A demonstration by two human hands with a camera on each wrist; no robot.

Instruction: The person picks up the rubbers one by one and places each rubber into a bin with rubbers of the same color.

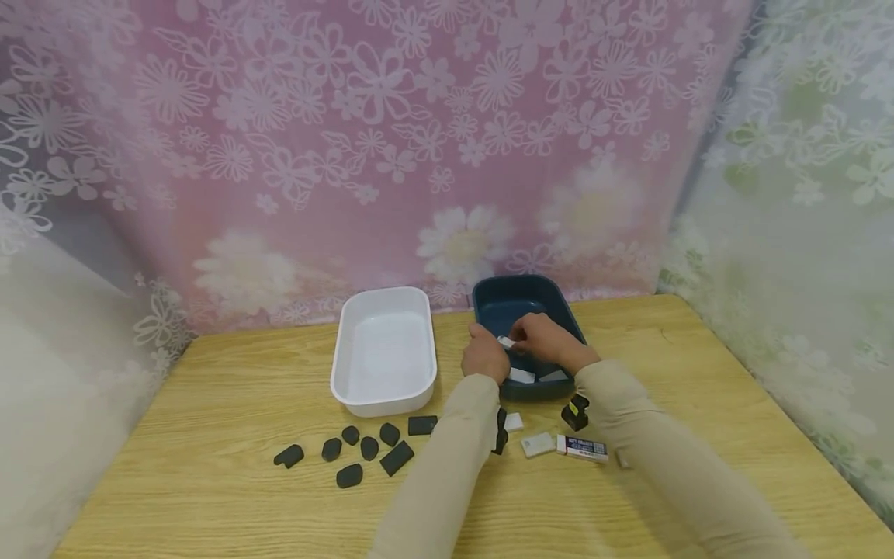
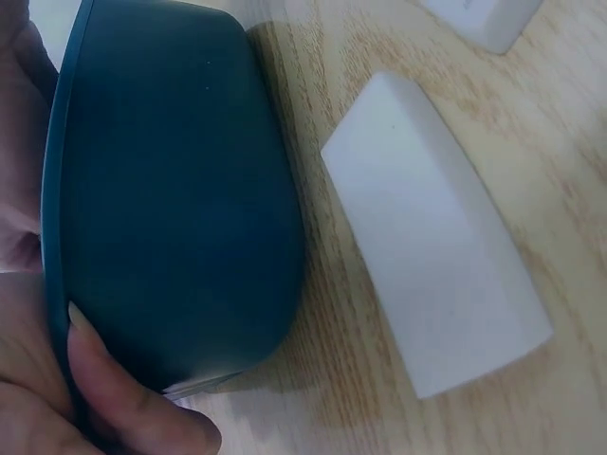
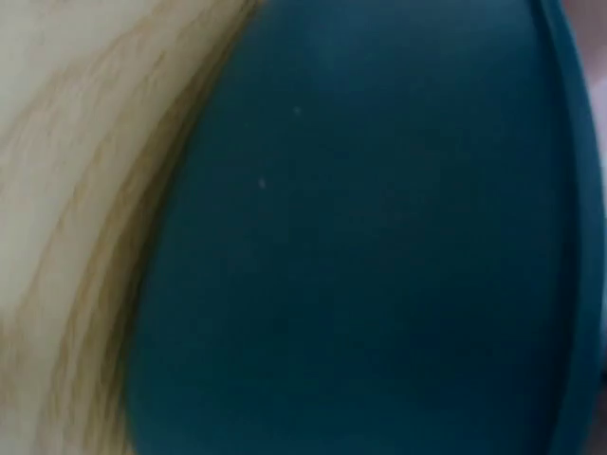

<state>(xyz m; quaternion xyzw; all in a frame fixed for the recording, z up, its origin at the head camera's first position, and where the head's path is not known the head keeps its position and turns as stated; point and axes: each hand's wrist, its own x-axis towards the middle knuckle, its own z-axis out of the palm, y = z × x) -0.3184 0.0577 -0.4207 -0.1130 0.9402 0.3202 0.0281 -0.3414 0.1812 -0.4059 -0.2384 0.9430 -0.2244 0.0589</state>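
My left hand (image 1: 485,355) grips the near left rim of a dark teal tub (image 1: 517,307), with the thumb (image 2: 133,408) on the outside wall in the left wrist view. Over the tub, my right hand (image 1: 548,338) pinches a small white block (image 1: 506,342), likely an eraser, at its fingertips. Two more white blocks lie inside near the front wall, one of them a white eraser (image 1: 521,376). The tub's outer wall (image 3: 360,237) fills most of the right wrist view and hides the right hand's fingers there.
On the table in front of the tub lie a white eraser (image 2: 436,237), another eraser (image 1: 538,445) and a labelled eraser (image 1: 582,449). A white tub (image 1: 384,353) stands at the left, with several dark stone-like pieces (image 1: 349,475) and dark rectangular blocks (image 1: 397,458) before it.
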